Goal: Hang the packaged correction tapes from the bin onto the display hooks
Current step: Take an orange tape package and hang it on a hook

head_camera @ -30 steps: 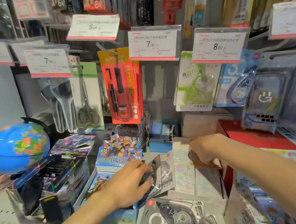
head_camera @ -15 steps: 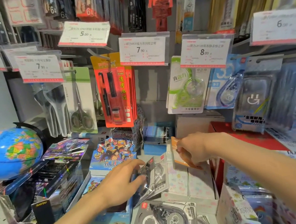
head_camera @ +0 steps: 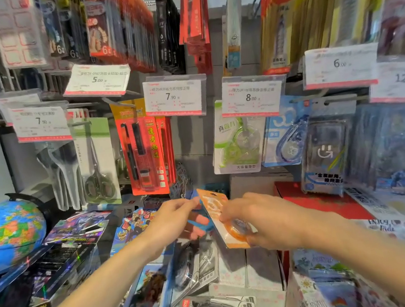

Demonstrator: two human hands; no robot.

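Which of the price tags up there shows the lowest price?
The 5.00 tag, upper left above the red pen pack; the other readable ones show 6.00 or more.

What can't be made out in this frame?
- Head view: blue package mostly hidden by left hand and orange package.
- Orange package's print is motion-blurred; right hand covers its lower edge.
- Small price tag text is too small.

Globe (head_camera: 5, 232) sits far left; scissors pack (head_camera: 96, 164) hangs left of pen pack (head_camera: 143, 149).
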